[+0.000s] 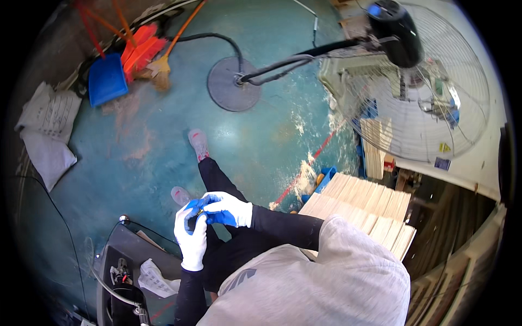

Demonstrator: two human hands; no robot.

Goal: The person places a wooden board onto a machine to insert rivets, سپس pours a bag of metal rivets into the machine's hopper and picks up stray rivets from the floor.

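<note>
Both my hands wear white gloves with blue palms and are brought together in front of my lap. My left hand has its fingers curled upward, with the tips meeting the other hand. From the right, my right hand reaches in with fingers bent against the left fingertips. Between the two sets of fingertips is a small spot of yellow and dark colour, too small and too covered to name. Closest to the left forearm is a grey cart with a white bag on it.
A stack of pale wooden strips stands by my right elbow. A large caged fan on a round base rises ahead. A blue dustpan, brooms and white sacks lie at far left. Sawdust streaks the floor.
</note>
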